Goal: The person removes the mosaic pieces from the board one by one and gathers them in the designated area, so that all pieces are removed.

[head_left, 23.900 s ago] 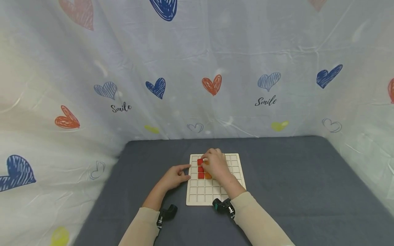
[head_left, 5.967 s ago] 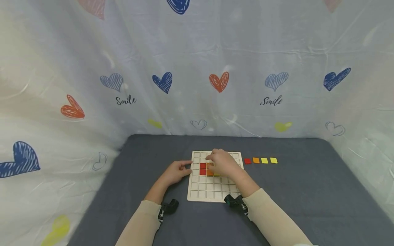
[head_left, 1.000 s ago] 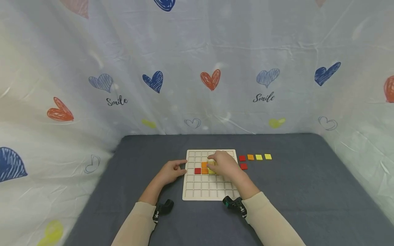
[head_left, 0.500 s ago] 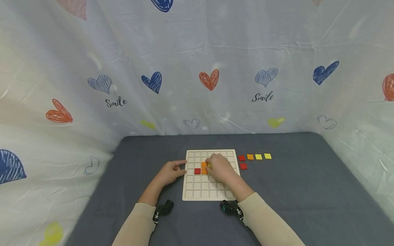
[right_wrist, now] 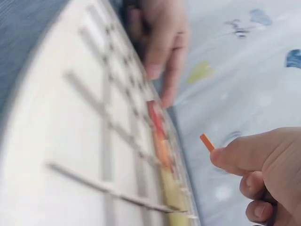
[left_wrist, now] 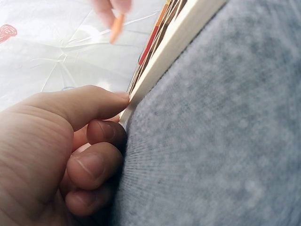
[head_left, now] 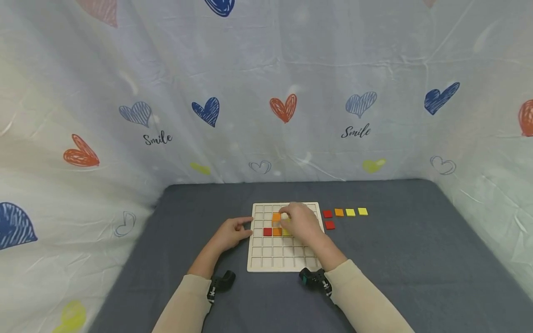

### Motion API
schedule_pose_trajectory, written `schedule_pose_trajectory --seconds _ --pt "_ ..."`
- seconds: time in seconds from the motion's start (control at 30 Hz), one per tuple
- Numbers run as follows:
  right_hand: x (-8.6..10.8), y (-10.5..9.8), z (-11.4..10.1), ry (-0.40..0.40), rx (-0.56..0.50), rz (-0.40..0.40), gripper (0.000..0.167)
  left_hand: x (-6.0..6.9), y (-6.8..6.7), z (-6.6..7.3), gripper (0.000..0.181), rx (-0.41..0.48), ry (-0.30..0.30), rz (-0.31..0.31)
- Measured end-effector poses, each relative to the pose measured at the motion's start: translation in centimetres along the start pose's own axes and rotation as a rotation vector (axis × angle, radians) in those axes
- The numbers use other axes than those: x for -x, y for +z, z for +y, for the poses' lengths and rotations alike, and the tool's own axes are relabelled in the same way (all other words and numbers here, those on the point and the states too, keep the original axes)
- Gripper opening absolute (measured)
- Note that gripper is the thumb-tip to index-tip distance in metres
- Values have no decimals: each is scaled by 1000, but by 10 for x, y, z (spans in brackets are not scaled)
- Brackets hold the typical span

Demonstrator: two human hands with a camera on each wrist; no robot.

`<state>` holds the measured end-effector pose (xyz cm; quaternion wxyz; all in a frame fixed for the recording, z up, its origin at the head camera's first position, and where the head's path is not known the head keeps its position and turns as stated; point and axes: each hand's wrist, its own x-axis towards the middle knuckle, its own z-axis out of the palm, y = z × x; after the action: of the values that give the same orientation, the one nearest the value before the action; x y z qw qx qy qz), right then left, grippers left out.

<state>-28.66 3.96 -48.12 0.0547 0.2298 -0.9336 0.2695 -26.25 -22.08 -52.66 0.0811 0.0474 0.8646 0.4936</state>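
Note:
The right hand (head_left: 301, 224) pinches an orange tile (head_left: 276, 216) above the gridded wooden board (head_left: 262, 263); in the right wrist view, the tile (right_wrist: 207, 142) stands out from the thumb and fingertips of the right hand (right_wrist: 263, 165), clear of the board (right_wrist: 61, 132). A red tile (head_left: 267, 232), an orange tile (head_left: 277, 232) and a yellow tile (head_left: 286, 232) lie in one row of the board, the yellow one partly covered by the right hand. The left hand (head_left: 230, 233) touches the board's left edge with index finger and thumb; its other fingers (left_wrist: 91, 162) are curled.
Right of the board, a red tile (head_left: 327, 214), an orange tile (head_left: 339, 212) and two yellow tiles (head_left: 350, 212) lie in a line on the grey cloth (head_left: 408, 249). Another red tile (head_left: 330, 225) lies below the first. A heart-patterned curtain (head_left: 250, 69) hangs behind.
The upper orange tile has come up off the board in the right hand. Since six seconds ago, a red tile has gone from the board and a second red one lies on the cloth.

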Motion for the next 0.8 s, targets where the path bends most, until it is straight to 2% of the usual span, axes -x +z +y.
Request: schedule_pose_trajectory --seconds 0.1,0.3,0.53,0.8 --pt "1 -15 -4 33 -49 1 26 1 0 0 50 5 3 -2" --pt "7 -47 -5 39 -145 19 28 1 1 1 50 11 6 2" --pt "12 -78 11 86 -222 36 31 0 1 1 50 -4 -1 14" --pt "18 -107 34 212 -254 44 34 -1 1 -1 50 -4 3 14"
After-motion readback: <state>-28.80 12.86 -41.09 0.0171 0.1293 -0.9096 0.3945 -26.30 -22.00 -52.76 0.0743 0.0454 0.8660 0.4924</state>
